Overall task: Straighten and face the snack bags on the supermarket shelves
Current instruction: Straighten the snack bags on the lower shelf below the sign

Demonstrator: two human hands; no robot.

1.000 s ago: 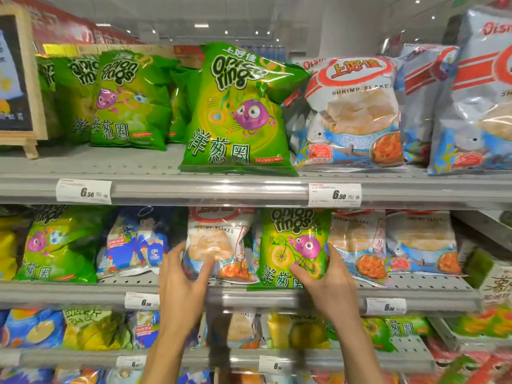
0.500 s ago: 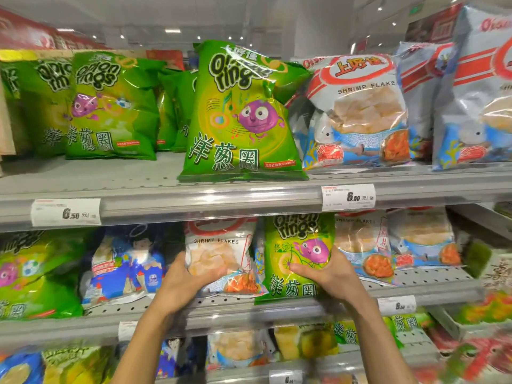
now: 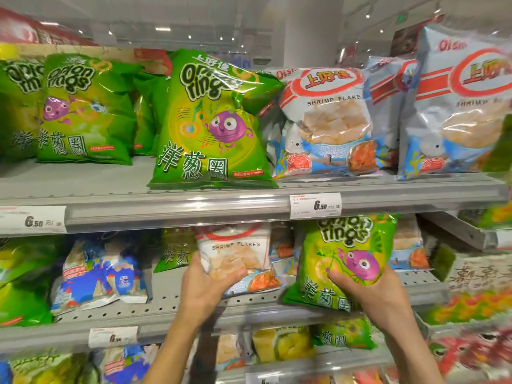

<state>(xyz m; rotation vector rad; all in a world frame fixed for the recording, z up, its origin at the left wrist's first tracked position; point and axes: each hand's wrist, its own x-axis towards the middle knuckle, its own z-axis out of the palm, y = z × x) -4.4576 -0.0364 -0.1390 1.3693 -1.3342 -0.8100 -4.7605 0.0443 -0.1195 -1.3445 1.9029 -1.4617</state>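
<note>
A: Gripping two snack bags at once on the grey perforated middle shelf (image 3: 249, 300), is that right?

B: Yes. The left hand (image 3: 205, 289) grasps the white crinkly shrimp flakes bag (image 3: 235, 256) by its lower left side, thumb across the front. The right hand (image 3: 374, 295) holds the glossy green onion rings bag (image 3: 346, 261), thumb pressed onto its front and the fingers hidden behind it.

A: How do the bags lie?

B: Both stand with their long axis roughly upright and their printed fronts outward. The green bag tilts, its top leaning right and its bottom edge hanging just over the shelf lip. The white one sits further back on the shelf.

A: So what does the next move turn on?

B: Probably the green bag: it lies directly in the right hand, so that hand is placed to rotate it square and slide it back beside the white one.
</note>
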